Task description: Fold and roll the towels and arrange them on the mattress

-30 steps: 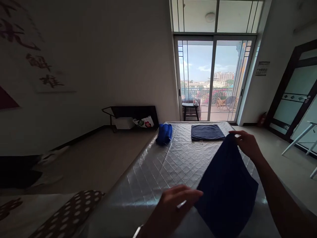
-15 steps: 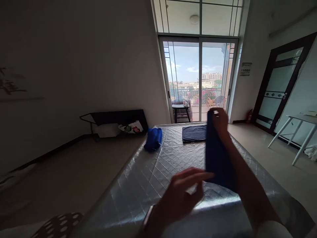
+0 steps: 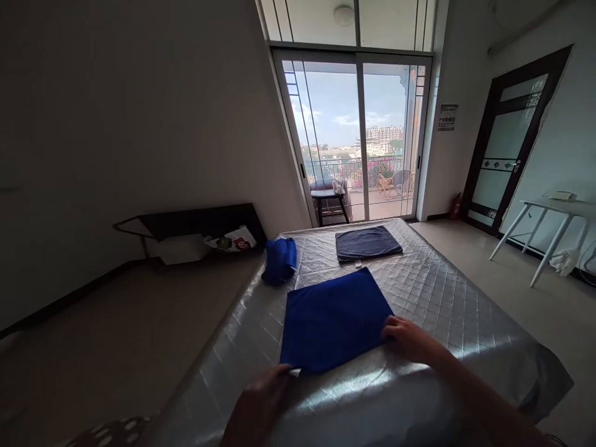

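A flat blue cloth is spread out in front of me on the silver quilted cover. My left hand pinches its near left corner, where a small white tag sticks out. At the cloth's right corner, my right hand has its fingers closed on the edge. Beyond it lies a folded dark blue cloth with a small pale tag at its near edge. A bunched blue cloth sits at the left side of the cover.
To the left on the floor is a dark-framed rack with a white box and a printed bag. Sliding glass doors stand at the far end. At the right are a white table and a dark-framed door.
The blue cloth, held up hanging from my right hand before, now lies flat on the cover. My left hand has come down and taken its near left corner. The view has shifted right.
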Demonstrator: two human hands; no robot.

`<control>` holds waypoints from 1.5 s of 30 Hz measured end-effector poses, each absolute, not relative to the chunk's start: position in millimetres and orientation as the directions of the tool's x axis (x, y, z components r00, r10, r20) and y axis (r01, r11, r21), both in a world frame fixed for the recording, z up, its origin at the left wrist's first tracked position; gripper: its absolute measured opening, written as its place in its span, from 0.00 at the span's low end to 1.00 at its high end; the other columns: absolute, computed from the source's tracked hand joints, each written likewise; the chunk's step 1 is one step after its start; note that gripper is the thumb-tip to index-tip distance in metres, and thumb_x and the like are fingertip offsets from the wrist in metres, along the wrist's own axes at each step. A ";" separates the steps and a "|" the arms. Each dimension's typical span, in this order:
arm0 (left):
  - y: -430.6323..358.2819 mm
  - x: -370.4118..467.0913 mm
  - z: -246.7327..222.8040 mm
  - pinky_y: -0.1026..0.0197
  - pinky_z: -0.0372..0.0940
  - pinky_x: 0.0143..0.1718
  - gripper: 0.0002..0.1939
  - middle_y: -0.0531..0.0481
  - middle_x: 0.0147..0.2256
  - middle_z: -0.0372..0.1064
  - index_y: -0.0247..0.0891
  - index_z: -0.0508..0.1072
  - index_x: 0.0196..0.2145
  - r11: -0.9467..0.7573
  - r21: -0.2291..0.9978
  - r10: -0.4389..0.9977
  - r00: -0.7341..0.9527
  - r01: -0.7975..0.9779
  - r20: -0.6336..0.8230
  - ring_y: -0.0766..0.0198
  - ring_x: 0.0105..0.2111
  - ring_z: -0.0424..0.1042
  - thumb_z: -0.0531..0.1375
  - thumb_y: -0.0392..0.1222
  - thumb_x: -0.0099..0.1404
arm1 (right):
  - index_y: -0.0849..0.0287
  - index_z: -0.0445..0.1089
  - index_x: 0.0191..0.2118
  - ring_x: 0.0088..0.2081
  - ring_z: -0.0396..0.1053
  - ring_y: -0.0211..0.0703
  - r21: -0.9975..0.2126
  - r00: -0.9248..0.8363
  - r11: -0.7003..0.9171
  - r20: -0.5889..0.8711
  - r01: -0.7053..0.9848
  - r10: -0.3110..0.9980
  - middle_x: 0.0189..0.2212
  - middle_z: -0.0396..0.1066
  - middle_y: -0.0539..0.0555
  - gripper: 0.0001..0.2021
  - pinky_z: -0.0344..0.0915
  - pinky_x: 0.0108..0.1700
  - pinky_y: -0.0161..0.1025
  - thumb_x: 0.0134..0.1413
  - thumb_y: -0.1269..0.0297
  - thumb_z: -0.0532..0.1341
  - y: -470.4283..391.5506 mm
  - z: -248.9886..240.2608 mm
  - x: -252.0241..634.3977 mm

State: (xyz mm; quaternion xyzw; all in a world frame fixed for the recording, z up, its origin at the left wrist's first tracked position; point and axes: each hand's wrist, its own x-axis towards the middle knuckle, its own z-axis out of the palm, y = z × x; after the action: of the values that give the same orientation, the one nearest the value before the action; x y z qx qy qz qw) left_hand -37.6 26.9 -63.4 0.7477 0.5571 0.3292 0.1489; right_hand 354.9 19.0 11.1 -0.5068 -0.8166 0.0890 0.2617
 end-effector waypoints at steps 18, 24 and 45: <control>-1.1 -35.2 9.4 0.57 0.75 0.42 0.28 0.47 0.43 0.80 0.45 0.81 0.37 -0.339 0.638 0.885 0.005 0.691 0.465 0.54 0.41 0.80 0.54 0.70 0.63 | 0.57 0.76 0.45 0.36 0.77 0.42 -0.478 -0.341 0.508 0.394 0.717 0.853 0.40 0.78 0.56 0.11 0.74 0.40 0.38 0.64 0.71 0.57 -15.2 18.4 388.4; -27.3 -29.5 81.2 0.59 0.72 0.38 0.26 0.53 0.32 0.80 0.48 0.78 0.46 -0.105 0.703 0.897 -0.237 0.704 0.372 0.53 0.39 0.80 0.56 0.67 0.62 | 0.54 0.74 0.50 0.35 0.75 0.38 -0.379 -0.331 0.745 0.719 0.550 0.611 0.40 0.77 0.54 0.10 0.76 0.38 0.36 0.65 0.63 0.61 -54.3 98.1 403.0; 105.9 28.2 189.7 0.61 0.65 0.32 0.22 0.50 0.25 0.75 0.34 0.78 0.39 -0.313 0.764 0.861 -0.171 0.564 0.478 0.58 0.29 0.75 0.60 0.57 0.61 | 0.57 0.79 0.39 0.25 0.74 0.39 -0.629 0.006 0.381 0.523 0.677 0.852 0.23 0.75 0.48 0.09 0.72 0.32 0.36 0.59 0.58 0.64 48.8 212.2 411.0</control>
State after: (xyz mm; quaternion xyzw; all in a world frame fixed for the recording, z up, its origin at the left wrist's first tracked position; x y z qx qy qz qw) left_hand 28.2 105.9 189.7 0.6274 0.5678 0.5127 0.1452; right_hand 411.0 48.8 212.2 -0.5478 -0.6982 0.0971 0.4506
